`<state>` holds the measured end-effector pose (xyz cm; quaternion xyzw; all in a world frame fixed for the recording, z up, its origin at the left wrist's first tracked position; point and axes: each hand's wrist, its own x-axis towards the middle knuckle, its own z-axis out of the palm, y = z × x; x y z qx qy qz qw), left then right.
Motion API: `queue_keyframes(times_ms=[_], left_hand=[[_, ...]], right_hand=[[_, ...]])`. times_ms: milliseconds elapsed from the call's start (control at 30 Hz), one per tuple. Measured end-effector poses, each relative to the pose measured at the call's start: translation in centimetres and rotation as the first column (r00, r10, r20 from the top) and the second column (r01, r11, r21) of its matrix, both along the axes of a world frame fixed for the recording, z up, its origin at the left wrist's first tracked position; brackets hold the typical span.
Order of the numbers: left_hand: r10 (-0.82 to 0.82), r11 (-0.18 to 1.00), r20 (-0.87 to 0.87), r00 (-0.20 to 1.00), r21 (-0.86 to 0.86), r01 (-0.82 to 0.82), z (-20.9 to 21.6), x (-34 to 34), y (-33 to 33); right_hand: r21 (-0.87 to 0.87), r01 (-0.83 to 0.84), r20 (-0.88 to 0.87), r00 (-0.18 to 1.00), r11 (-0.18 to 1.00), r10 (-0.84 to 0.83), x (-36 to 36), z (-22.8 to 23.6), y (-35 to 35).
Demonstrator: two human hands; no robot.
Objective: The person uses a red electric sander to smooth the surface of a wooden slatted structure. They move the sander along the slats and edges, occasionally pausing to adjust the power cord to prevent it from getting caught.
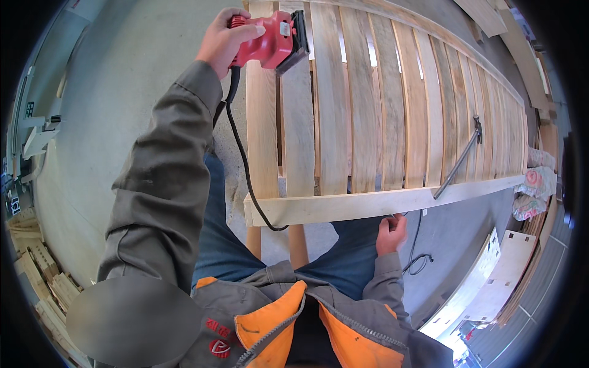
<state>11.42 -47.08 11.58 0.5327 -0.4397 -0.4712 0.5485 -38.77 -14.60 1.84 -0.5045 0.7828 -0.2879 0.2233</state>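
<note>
My left hand (228, 42) is wrapped round the body of a red electric sander (268, 44) at the far left end of a slatted wooden panel (319, 205). The sander is tilted on its side, its black pad facing right. Whether it touches the slats I cannot tell. Its black cord (238, 138) hangs past my left sleeve and loops down over the panel's near rail. Just below that rail, my right hand (391, 234) has its fingers curled together; what they hold, if anything, is too small to make out.
A claw hammer (461, 156) lies across the right-hand slats, its handle over the near rail. A coiled black cable (420, 264) lies on the floor. Pale boards with holes (485, 282) and bags (535, 190) are at right; timber offcuts (46, 264) at lower left.
</note>
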Motion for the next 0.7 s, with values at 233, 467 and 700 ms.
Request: queue_keyframes(times_ms=[233, 467, 700], left_hand=[[-0.002, 1.000, 0.066, 0.998, 0.003, 0.001, -0.2, 0.5, -1.2], [-0.002, 1.000, 0.036, 0.999, 0.008, 0.002, -0.1, -0.8, 3.3], [0.033, 0.999, -0.004, 0.999, 0.032, -0.032, -0.6, -2.2, 8.8]], right_hand=[[-0.013, -0.010, 0.046, 0.999, 1.000, 0.011, 0.2, 0.1, -0.1], [0.000, -0.016, -0.003, 1.000, 1.000, 0.016, -0.3, -0.1, 0.4], [-0.028, -0.027, 0.003, 1.000, 0.999, 0.027, -0.8, -0.7, 0.7]])
